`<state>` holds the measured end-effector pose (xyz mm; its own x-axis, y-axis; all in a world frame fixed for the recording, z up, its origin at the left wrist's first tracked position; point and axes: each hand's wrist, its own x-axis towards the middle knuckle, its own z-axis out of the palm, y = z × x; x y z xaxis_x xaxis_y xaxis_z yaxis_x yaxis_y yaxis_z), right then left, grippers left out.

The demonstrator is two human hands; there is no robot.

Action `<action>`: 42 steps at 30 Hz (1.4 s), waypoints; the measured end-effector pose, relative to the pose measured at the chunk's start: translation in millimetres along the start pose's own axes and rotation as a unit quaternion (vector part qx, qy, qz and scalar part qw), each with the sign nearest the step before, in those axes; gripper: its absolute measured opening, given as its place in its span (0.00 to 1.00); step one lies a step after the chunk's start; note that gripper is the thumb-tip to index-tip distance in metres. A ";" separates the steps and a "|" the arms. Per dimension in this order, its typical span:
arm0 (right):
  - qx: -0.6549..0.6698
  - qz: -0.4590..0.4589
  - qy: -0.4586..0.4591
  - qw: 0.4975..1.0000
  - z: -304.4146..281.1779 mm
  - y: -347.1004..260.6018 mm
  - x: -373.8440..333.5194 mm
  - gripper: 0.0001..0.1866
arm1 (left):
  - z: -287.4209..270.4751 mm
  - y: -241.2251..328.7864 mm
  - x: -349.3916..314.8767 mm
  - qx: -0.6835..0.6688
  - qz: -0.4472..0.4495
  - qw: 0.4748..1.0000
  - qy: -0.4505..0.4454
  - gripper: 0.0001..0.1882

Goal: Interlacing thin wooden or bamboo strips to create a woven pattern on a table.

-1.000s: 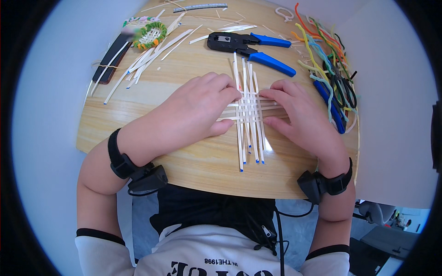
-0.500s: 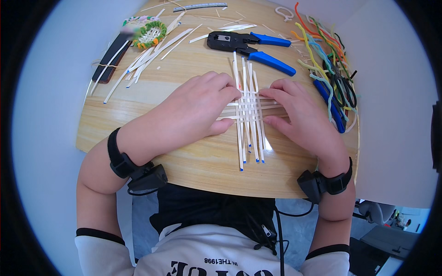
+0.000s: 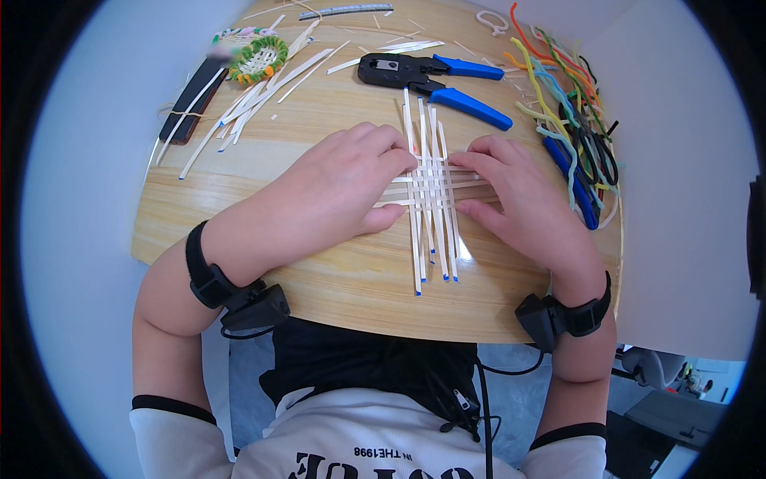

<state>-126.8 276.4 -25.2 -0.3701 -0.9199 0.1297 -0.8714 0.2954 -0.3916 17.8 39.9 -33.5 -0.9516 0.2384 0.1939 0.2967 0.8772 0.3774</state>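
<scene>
A small woven lattice of flat pale strips [image 3: 432, 185] lies on the wooden table [image 3: 335, 279] in front of me. The long strips run away from me, several with blue tips at the near end, and shorter ones cross them side to side. My left hand [image 3: 363, 180] grips the lattice's left edge, fingers at the upper side and thumb at the lower. On the right edge, my right hand [image 3: 511, 188] holds it the same way, thumb toward me. The outer ends of the cross strips are partly hidden by my hands.
Beyond the lattice lies a crimping tool [image 3: 431, 76] with blue handles. Loose strips [image 3: 259, 96], a green-edged woven piece [image 3: 259, 61] and a dark bar [image 3: 191, 104] sit at far left, a ruler [image 3: 347, 12] at the back. Colourful fuzzy stems [image 3: 558, 96] and blue-handled pliers [image 3: 570, 180] are at right.
The lattice has shifted very slightly away from me between my hands. Both hands keep the same hold.
</scene>
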 end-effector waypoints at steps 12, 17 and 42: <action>-0.001 0.000 -0.001 1.000 -0.5 0.8 -0.1 0.24 | 0.6 -0.8 0.6 -0.001 0.004 1.000 0.002 0.24; -0.004 -0.005 0.001 1.000 -0.3 1.2 -0.4 0.24 | 0.8 -1.1 0.4 0.000 0.006 1.000 0.004 0.23; -0.008 -0.007 -0.001 1.000 0.6 0.2 0.3 0.23 | 1.0 -2.8 -0.1 -0.004 0.001 1.000 -0.004 0.23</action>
<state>-126.9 276.0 -25.7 -0.3566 -0.9247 0.1336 -0.8816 0.2856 -0.3759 17.0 37.8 -35.5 -0.9516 0.2439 0.1872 0.2994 0.8736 0.3837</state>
